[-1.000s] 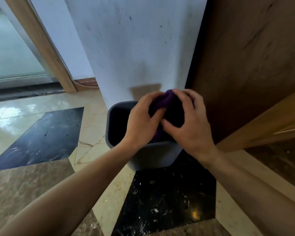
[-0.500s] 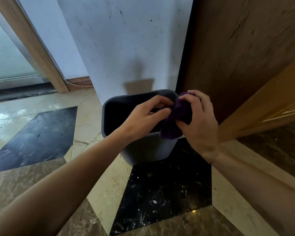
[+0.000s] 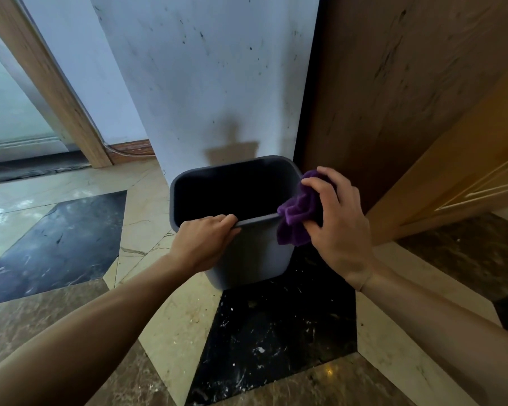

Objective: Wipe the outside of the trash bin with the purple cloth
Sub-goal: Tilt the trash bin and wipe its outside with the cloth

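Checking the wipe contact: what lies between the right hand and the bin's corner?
In the head view, only the bunched purple cloth lies between the right hand and the bin.

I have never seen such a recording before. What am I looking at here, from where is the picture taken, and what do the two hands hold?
There is no machine here: a person works with bare hands. The single picture comes from a wide-angle camera worn on the person's head, looking forward and down, so both forearms enter from the bottom.

On the marble floor stands a grey trash bin, open at the top, close to a white wall and a brown wooden panel.

The left hand grips the near rim of the bin, as if to steady it. The right hand holds a bunched purple cloth at the bin's right corner.
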`<state>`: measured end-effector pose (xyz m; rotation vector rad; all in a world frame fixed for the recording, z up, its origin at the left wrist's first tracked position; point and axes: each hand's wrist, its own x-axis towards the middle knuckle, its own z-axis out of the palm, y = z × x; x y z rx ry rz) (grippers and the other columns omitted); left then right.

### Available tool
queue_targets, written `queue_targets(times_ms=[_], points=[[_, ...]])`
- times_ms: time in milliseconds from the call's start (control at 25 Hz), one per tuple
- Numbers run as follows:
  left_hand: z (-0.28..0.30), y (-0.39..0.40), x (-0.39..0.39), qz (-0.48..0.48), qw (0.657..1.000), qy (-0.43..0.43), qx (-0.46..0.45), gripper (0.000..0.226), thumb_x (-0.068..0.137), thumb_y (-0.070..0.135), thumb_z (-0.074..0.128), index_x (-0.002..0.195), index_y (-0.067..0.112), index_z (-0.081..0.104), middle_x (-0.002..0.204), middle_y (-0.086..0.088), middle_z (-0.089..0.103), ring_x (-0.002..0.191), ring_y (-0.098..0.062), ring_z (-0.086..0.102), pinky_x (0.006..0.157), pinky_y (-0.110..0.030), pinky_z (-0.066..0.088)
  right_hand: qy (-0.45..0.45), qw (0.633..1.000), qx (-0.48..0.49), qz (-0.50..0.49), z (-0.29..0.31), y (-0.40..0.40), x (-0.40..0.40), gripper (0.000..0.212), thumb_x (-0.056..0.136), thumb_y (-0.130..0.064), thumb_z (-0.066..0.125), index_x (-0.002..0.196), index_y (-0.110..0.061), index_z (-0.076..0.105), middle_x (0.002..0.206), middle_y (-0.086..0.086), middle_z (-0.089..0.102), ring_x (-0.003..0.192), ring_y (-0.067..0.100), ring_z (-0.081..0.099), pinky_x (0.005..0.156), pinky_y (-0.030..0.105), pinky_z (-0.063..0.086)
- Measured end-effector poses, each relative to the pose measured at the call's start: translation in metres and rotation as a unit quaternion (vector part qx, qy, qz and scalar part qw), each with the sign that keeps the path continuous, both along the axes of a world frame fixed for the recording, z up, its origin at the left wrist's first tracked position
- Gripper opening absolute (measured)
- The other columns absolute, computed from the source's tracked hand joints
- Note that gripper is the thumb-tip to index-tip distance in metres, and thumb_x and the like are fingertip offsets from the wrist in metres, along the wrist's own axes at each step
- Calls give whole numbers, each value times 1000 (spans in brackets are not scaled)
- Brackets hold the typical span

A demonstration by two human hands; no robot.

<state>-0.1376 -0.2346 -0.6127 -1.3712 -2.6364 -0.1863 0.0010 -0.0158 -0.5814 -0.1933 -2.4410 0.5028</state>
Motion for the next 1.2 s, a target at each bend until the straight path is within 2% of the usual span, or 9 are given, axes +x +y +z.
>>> queue_targets(times_ms=[120, 200, 280, 400, 600, 840, 920, 1040, 1200], points=[[20, 11, -20, 74, 996, -44, 24, 32, 100, 47, 32, 96, 24, 55, 80, 4, 63, 66, -19, 61, 55, -35, 51, 42, 999, -4, -18, 20, 6, -3, 69, 77, -27, 80, 137, -21, 46, 148, 7, 41, 125, 29, 47, 83, 28, 50], [26, 12, -34, 140, 984, -106, 35, 30, 99, 48, 35, 93, 27, 55, 73, 5, 57, 61, -14, 54, 50, -29, 42, 52, 998, -8, -32, 32, 11, -8, 70, 79, -30, 79, 138, -24, 44, 149, 5, 39, 126, 28, 46, 84, 27, 48], [19, 7, -39, 177, 966, -179, 58, 29, 98, 46, 38, 94, 28, 60, 80, 3, 61, 72, -19, 58, 57, -32, 43, 42, 998, -1, -42, 33, 14, -12, 69, 81, -29, 78, 140, -24, 44, 149, 5, 39, 125, 30, 47, 82, 29, 50], [4, -5, -31, 189, 937, -274, 109, 29, 97, 42, 44, 102, 26, 68, 97, 2, 68, 89, -24, 61, 79, -43, 51, 0, 999, 8, -40, 15, 9, -12, 67, 82, -24, 78, 141, -22, 45, 150, 6, 41, 125, 31, 47, 80, 36, 57], [3, -2, -28, 200, 903, -340, 171, 30, 98, 38, 47, 113, 26, 68, 107, -2, 69, 96, -24, 62, 89, -48, 49, -73, 997, 0, -4, -28, -11, -9, 64, 82, -19, 76, 140, -18, 50, 149, 9, 43, 126, 33, 46, 78, 45, 60], [9, -1, -25, 206, 853, -431, 209, 26, 97, 16, 51, 116, 18, 69, 112, -8, 70, 104, -27, 63, 98, -48, 45, 14, 997, -50, 60, -61, -87, -24, 62, 86, -32, 66, 143, -20, 45, 151, 11, 43, 124, 33, 47, 87, 31, 53], [14, -1, -21, 206, 834, -460, 223, 27, 93, 15, 52, 109, 25, 72, 107, -2, 73, 100, -21, 66, 96, -46, 48, -23, 994, -89, 59, -73, -116, -37, 68, 90, -38, 59, 151, -22, 34, 159, 10, 31, 132, 35, 39, 99, 42, 48], [18, 0, -14, 204, 834, -461, 226, 34, 83, 19, 48, 99, 36, 73, 97, 10, 73, 96, -14, 66, 92, -43, 50, -75, 989, -113, 50, -97, -137, -47, 70, 97, -50, 43, 157, -24, 16, 166, 7, 15, 144, 39, 26, 116, 54, 24], [17, 3, -12, 197, 849, -433, 229, 37, 83, 23, 43, 98, 43, 71, 95, 14, 72, 95, -13, 65, 88, -44, 52, -49, 995, -83, 9, -108, -125, -68, 66, 95, -59, 38, 153, -29, 25, 164, 3, 24, 140, 36, 36, 115, 60, 19]])
